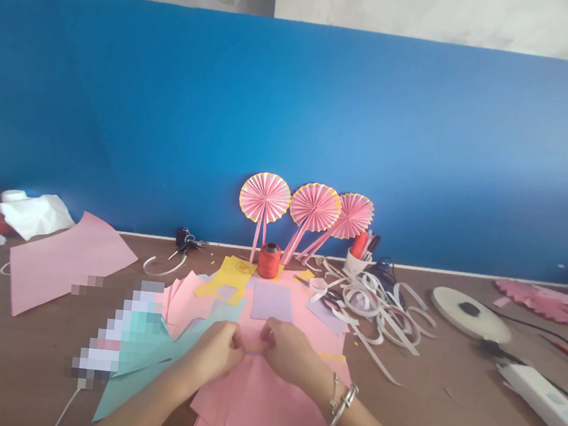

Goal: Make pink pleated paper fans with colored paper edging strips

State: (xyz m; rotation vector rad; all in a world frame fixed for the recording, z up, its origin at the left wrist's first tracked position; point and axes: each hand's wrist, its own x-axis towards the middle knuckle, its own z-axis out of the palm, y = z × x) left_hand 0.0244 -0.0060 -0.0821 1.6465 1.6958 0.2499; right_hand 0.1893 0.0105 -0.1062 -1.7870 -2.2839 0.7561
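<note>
My left hand [218,350] and my right hand [291,351] are close together over the pink paper [280,407], both with curled, pinching fingers. They grip it at its far edge, where a thin yellow and lilac strip runs between them; the fingertips are partly hidden. A small lilac sheet [273,302] lies just beyond my hands. Pieces of yellow paper [232,275] rest on more pink sheets behind it. Teal paper [148,374] passes under my left forearm. A red thread spool [269,262] stands upright at the back.
Three round pleated paper fans [265,198] lean against the blue panel [173,108]. To the right are tangled white strips [376,302], scissors [330,299], a white cup [355,261] of tools, a round pale disc [470,314] and a power strip [547,399]. A pink sheet [68,266] lies left.
</note>
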